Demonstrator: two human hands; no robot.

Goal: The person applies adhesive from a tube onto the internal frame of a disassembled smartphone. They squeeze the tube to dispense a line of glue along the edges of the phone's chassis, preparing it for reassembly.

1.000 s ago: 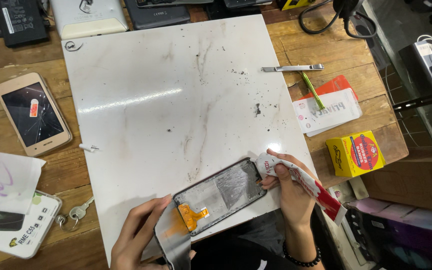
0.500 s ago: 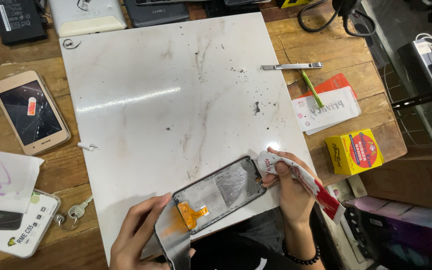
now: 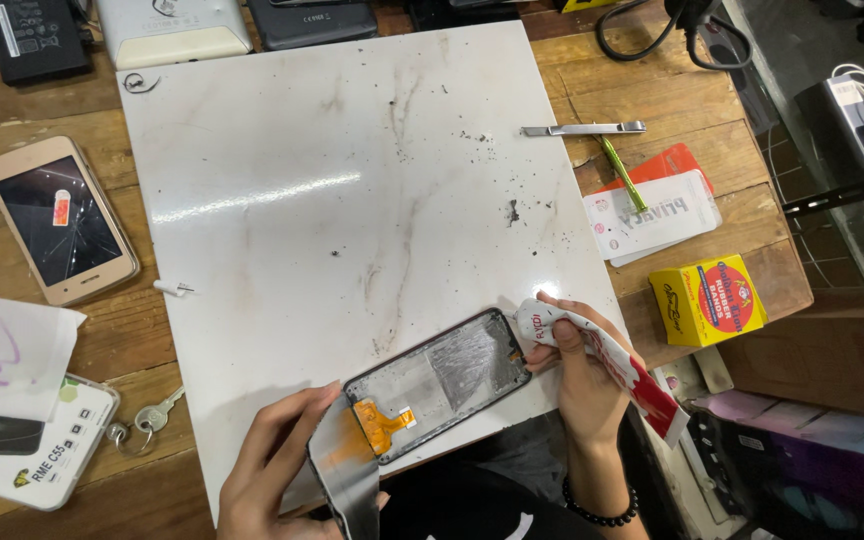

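Pinching the near-left end of an opened phone frame [image 3: 439, 385], the left hand [image 3: 272, 470] has its fingers curled around that end and around a grey strip of film or foil [image 3: 350, 478] that hangs off it toward the near edge, apparently so that the frame cannot slide on the slick surface. The right hand [image 3: 577, 385] is closed around a crumpled white-and-red cloth [image 3: 607, 365], with the fingertips pressing one end of it against the far-right corner of the frame; the rest trails down to the right past the wrist. Between the two hands the frame lies flat, inner side up, showing a dull silvery backing and an orange flex cable [image 3: 382, 425] near the left end. Its long axis runs diagonally, from near-left up to far-right, the cable end toward the left hand. It rests on the near edge of a white marble slab [image 3: 332, 180] set on the wooden counter [image 3: 742, 230]. Farther out, metal tweezers [image 3: 582, 129] lie at the slab's far right edge, a yellow box [image 3: 707, 300] sits to the right, and a cracked gold phone [image 3: 60, 220] lies on the left.
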